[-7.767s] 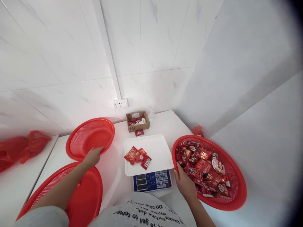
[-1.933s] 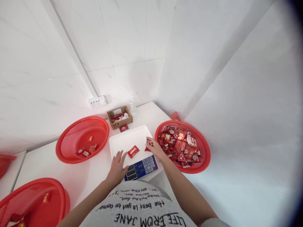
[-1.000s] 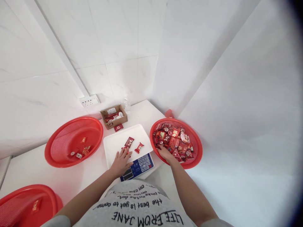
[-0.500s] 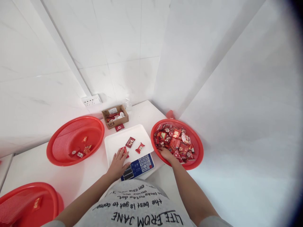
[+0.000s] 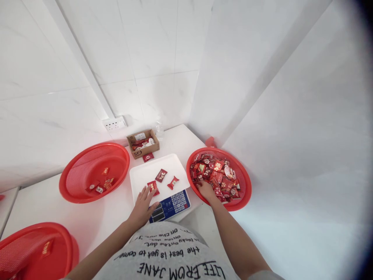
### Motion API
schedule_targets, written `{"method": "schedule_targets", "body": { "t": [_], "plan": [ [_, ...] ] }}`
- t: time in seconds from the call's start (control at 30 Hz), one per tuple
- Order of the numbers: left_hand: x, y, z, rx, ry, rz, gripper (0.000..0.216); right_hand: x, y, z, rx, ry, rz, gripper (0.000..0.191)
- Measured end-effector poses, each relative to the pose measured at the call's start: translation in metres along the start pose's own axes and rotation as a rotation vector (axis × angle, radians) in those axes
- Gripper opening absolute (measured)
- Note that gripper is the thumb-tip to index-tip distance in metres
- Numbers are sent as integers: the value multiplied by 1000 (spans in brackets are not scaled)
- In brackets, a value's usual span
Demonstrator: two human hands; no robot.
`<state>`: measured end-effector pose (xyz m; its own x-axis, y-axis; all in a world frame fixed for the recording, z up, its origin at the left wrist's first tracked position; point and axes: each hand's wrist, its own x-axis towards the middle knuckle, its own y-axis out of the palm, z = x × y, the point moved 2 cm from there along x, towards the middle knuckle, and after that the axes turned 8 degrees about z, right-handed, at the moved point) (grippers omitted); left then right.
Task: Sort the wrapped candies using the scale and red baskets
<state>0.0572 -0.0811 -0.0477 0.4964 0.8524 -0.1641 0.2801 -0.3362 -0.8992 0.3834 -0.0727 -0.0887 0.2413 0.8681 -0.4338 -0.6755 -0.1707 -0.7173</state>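
My left hand (image 5: 142, 207) lies over the front left corner of the white weighing tray (image 5: 175, 165), fingers spread. Its fingertips are beside a red snack packet (image 5: 153, 188), holding nothing. A dark red packet (image 5: 161, 175) and a small red twist-wrapped sweet (image 5: 173, 182) lie farther in on the tray. In the right red basket (image 5: 248, 186), among many red wrapped snacks (image 5: 217, 177), is my right hand (image 5: 205, 191). Its fingers curl down into the packets at the near left side; their tips are partly hidden, so what they grip does not show.
The scale's blue keypad panel (image 5: 169, 205) faces me. Behind the tray stands a cardboard box (image 5: 148, 148) of packets, a red packet (image 5: 148, 157) before it. Left are a red basket (image 5: 70, 190) with several packets and another red basket (image 5: 68, 249). Walls border the table.
My left hand has drawn back slightly from the red packet, so more of it shows. My right hand remains in the basket, nearly unmoved. The view has shifted a little.
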Motion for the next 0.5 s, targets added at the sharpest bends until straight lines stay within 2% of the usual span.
{"method": "schedule_targets", "body": {
  "t": [0.23,0.4,0.5],
  "plan": [
    [1,0,-2,22,-21,42,51,-8,-7,2,1,-68,-237,29],
    [1,1,-2,41,-19,57,52,-12,-11,3,18,-129,-349,24],
    [1,4,1,56,-14,35,52,-18,-13,8,56,-250,-456,21]
  ]
}}
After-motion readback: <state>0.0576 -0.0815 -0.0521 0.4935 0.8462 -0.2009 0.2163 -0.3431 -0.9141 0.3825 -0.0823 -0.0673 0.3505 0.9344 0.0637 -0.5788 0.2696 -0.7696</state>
